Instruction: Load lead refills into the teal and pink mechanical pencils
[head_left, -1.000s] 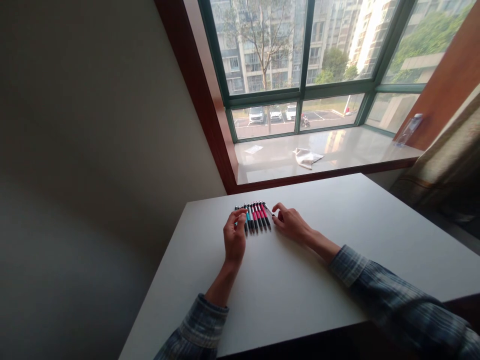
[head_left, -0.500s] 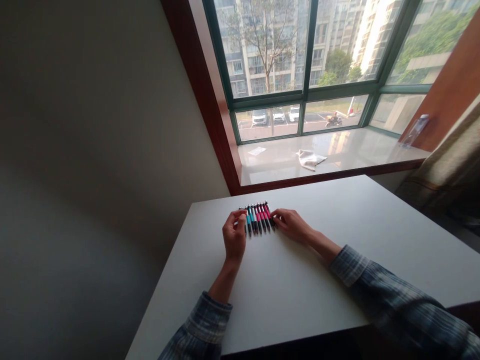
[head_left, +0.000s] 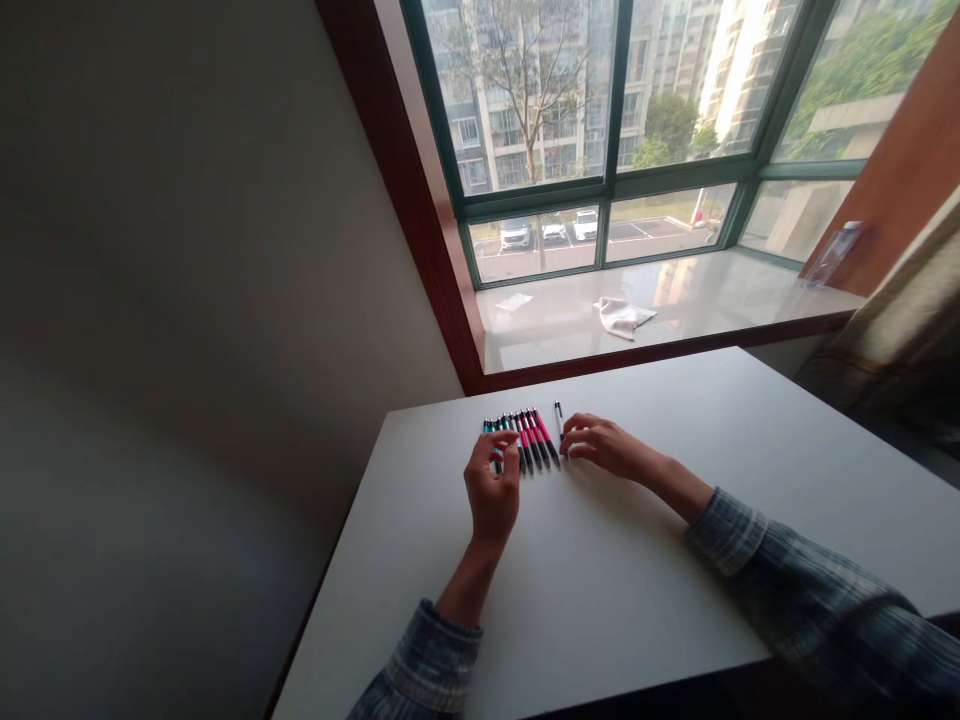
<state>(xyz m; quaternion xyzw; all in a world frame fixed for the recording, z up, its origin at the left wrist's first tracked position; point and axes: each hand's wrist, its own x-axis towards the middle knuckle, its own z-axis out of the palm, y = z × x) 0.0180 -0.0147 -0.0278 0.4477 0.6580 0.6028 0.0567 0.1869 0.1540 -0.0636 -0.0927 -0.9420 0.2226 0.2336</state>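
A row of click pens (head_left: 537, 440) lies side by side on the white table, with teal barrels at the left and red ones at the right, all with dark grips. Just right of the row, apart from it, is a single pen (head_left: 559, 416) with a pale barrel and dark ends. My right hand (head_left: 609, 448) has its fingertips on that pen's near end, which they partly cover. Over the teal end of the row, my left hand (head_left: 493, 480) is loosely curled, thumb and forefinger slightly apart with no pen seen between them. It hides the near ends of several pens.
The white table (head_left: 600, 590) meets a wall (head_left: 187, 300) on the left. Behind its back edge, a window sill (head_left: 555, 335) holds a crumpled white cloth (head_left: 624, 317), a flat piece of paper (head_left: 515, 302) and a clear bottle (head_left: 834, 256). A curtain (head_left: 877, 340) hangs at the right.
The pale pen at the right end now lies apart from the row, as my right hand has shifted right. My left hand has moved right over the teal pens. The view has shifted slightly.
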